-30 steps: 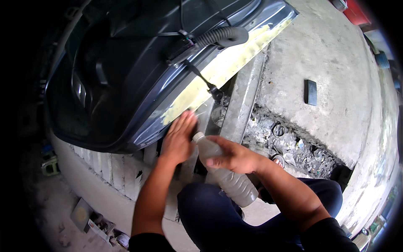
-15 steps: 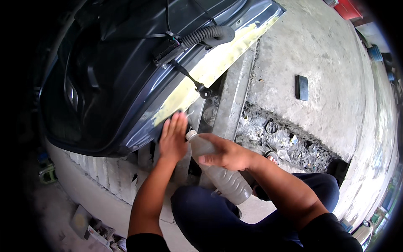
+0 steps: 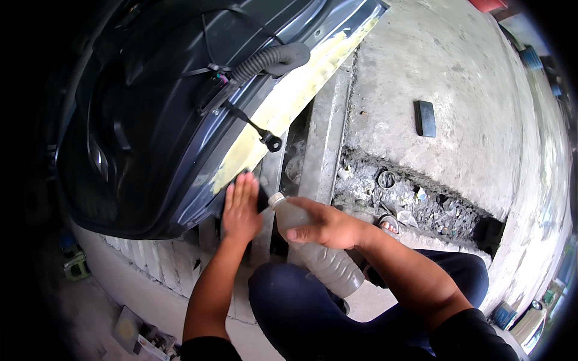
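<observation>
My left hand (image 3: 241,209) lies flat, fingers together, against the lower edge of a dark grey car door panel (image 3: 162,126), pressing a small dark pad that barely shows above the fingertips. A yellowish filler strip (image 3: 289,102) runs along that edge. My right hand (image 3: 328,227) is closed around a clear plastic bottle (image 3: 325,262) of cloudy liquid, tilted with its white cap (image 3: 276,200) pointing up-left toward the left hand. The bottle rests over my knee in dark trousers (image 3: 301,307).
A black ribbed hose (image 3: 271,60) and wiring hang from the door. Grey metal bars (image 3: 319,138) support it. A small black block (image 3: 425,118) lies on the concrete slab. A debris-filled gutter (image 3: 421,201) runs to the right. Clutter sits at lower left (image 3: 138,334).
The view has shifted slightly. My left hand has slid a little up along the door edge; my right hand keeps the bottle tilted in about the same place.
</observation>
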Tool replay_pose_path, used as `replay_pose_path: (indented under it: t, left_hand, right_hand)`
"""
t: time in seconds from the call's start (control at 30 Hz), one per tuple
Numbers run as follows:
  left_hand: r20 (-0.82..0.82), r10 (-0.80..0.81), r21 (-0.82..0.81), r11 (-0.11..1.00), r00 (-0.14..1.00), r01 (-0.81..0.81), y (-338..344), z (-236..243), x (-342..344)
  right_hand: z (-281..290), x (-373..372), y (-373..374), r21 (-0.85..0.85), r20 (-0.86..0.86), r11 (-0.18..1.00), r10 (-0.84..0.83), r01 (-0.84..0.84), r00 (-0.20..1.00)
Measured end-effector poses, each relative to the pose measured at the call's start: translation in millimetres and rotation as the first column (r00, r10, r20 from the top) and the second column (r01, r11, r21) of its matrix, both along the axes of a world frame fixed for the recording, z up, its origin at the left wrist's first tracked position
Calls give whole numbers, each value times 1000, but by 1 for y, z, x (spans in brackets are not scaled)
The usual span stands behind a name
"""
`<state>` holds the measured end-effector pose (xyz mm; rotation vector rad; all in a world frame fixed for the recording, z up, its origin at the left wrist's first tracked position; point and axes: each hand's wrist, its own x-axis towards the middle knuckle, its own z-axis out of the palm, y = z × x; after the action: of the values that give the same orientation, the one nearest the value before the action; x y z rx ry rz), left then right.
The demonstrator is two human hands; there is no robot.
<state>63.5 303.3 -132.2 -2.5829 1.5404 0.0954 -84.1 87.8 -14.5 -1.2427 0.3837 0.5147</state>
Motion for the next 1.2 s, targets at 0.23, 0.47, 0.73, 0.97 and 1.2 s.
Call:
replay_pose_path:
  t: [0.23,0.47,0.73,0.97,1.2]
  left_hand:
    - [-143,79,-158,982,987,-101,-87,17,4]
    - [-244,83,108,992,966,-58,5,27,2]
    - [-236,-22,-147,989,972,-13,-78,27,19]
    - [-256,11,-102,994,967,-39,-1,24,12]
    - [-148,-50,-217,976,988,17,-96,27,28]
  right_hand:
    - [-11,3,15,89,52,995,-56,51,997]
    - [-11,-6,-2,-84,38,996,26,-23,999]
    - [6,18,-1,-57,82,989,139,-135,987]
    - [5,12,-5,-152,90,982,126,-112,988]
    - [12,22,-1,-83,97,995,70,-62,993]
